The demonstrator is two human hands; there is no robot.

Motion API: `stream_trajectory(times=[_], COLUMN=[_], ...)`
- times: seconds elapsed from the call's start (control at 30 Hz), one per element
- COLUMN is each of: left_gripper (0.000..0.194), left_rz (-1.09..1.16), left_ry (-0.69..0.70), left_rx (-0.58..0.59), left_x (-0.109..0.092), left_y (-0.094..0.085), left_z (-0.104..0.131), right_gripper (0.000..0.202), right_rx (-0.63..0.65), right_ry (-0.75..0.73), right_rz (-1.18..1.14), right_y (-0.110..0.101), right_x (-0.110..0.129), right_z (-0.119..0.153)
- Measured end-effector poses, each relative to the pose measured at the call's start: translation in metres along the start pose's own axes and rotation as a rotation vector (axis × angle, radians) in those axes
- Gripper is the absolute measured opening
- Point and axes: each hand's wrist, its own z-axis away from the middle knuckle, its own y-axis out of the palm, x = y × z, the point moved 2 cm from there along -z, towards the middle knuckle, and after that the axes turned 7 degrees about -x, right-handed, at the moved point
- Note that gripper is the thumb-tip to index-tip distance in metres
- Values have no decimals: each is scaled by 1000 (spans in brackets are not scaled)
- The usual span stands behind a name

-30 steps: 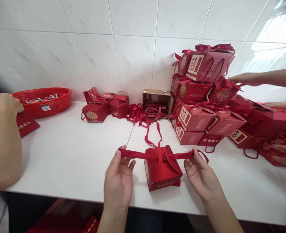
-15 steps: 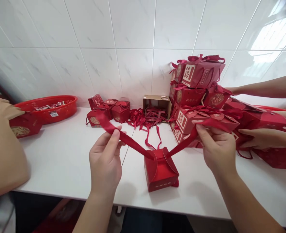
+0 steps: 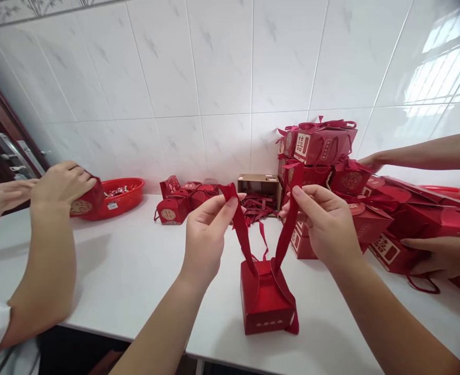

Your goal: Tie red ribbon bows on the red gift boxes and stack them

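A small red box [image 3: 269,302] stands on the white table in front of me, its top flaps folded over. A wide red ribbon [image 3: 243,234] rises from the top of the box in two ends. My left hand [image 3: 210,229] pinches the left end between thumb and fingers. The right end is pinched in my right hand [image 3: 323,221], and both ends stretch upward in a V shape. A thin ribbon loop [image 3: 264,239] shows behind the box, and a bit of red ribbon sticks out at its lower right corner.
Behind lie an open cardboard box [image 3: 259,179] with ribbons and several small red boxes [image 3: 173,209]. Stacked red boxes [image 3: 323,143] stand at the right, where a person's hands reach in. At the left, another person holds a red box by a red basket [image 3: 130,198].
My hands have come closer together, drawing the ribbon ends steeper. The view has shifted up and left. The person at the left now shows both hands at the red box.
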Motion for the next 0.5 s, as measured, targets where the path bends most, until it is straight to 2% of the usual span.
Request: stream_trajectory(times=[0.13,0.3,0.4,0.5], left_gripper=[16,27,30,28], left_rz=[17,-16,-153,-281], left_ry=[-25,-16,-35,-79], left_rx=[45,156,306,397], left_x=[-3,-8,-8,-6], left_y=[6,15,19,22], left_z=[-2,-3,-1,2], right_gripper=[19,24,24,18], right_rx=[-25,20,91,240], right_ry=[-55,21,64,36], right_rz=[-19,-4,98,125], right_y=[0,6,10,13], right_x=[-2,1,3,2], right_z=[-1,-1,2,7])
